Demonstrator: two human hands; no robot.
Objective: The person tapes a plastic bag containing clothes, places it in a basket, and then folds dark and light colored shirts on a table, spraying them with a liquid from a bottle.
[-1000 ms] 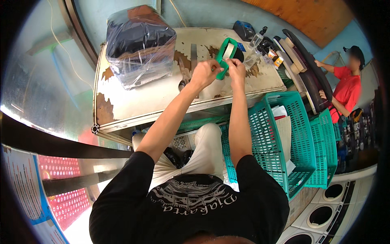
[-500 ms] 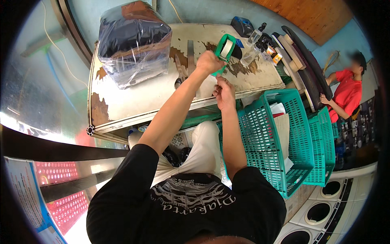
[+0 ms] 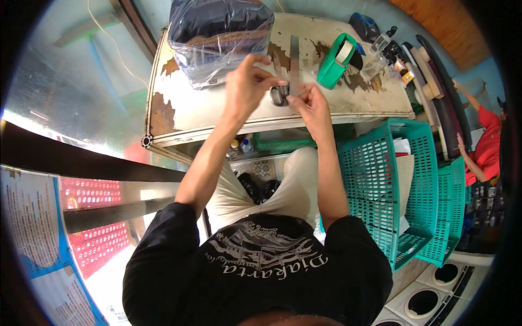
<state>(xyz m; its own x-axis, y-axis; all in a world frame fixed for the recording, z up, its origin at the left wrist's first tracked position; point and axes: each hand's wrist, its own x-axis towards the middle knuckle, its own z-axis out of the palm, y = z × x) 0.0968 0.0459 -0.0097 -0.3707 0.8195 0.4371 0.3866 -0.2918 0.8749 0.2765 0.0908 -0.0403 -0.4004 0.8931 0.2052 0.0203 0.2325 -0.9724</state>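
A: Tape strip [image 3: 286,89], one item, short and clear, hard to make out. I see it stretched between both hands above the near edge of the table [image 3: 179,117].

B: Hands?

A: Left hand [image 3: 246,87]: thumb and fingers pinched on the strip's left end. Right hand [image 3: 310,106]: fingertips pinched on the right end. Both closed; the two sets of fingertips are almost touching.

B: Anything under them?

A: One small dark object lying on the table just beneath the hands; I cannot tell what it is.

B: Rest of the tabletop?

A: Green tape dispenser [image 3: 337,54], standing right of the hands, apart from them. Clear plastic bag [image 3: 217,32] with dark contents, at the far left. Small bottles [image 3: 380,46], far right corner.

B: Beside the table?

A: Two teal baskets [image 3: 380,185], on my right. A person in a red shirt [image 3: 484,146] beyond them.
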